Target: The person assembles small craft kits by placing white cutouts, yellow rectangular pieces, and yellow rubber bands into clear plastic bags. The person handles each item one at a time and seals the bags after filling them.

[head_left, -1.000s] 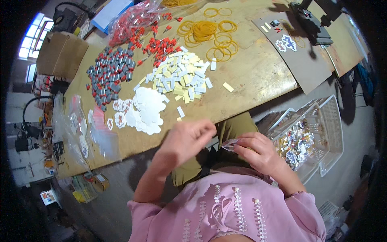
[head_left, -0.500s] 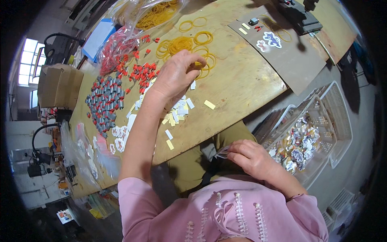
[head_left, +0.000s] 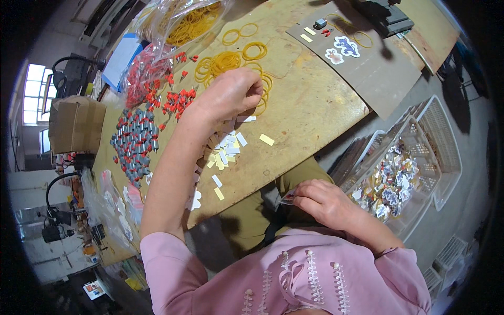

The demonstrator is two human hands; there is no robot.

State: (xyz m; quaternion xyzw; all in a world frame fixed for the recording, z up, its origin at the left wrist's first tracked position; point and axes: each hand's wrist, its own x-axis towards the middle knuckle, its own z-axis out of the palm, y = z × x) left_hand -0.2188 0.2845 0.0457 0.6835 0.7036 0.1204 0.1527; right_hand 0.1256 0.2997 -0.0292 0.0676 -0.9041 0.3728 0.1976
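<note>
My left hand (head_left: 231, 94) reaches out over the wooden table (head_left: 310, 105), fingers curled down among the yellow rubber bands (head_left: 223, 63); whether it grips one I cannot tell. Small white and yellow paper slips (head_left: 227, 149) lie just under my forearm. My right hand (head_left: 323, 202) stays low above my lap, pinching a small clear plastic packet (head_left: 289, 198) between thumb and fingers.
Red small parts (head_left: 176, 102) and grey-and-red cylinders (head_left: 134, 144) lie left of the slips. White flower-shaped cutouts (head_left: 195, 200) sit near the table's front edge. A white plastic basket (head_left: 420, 157) of shiny packets stands at my right. A cardboard box (head_left: 76, 123) sits far left.
My left hand went from beside my right hand near my lap out across the table to the yellow rubber bands. My right hand stayed put with the packet.
</note>
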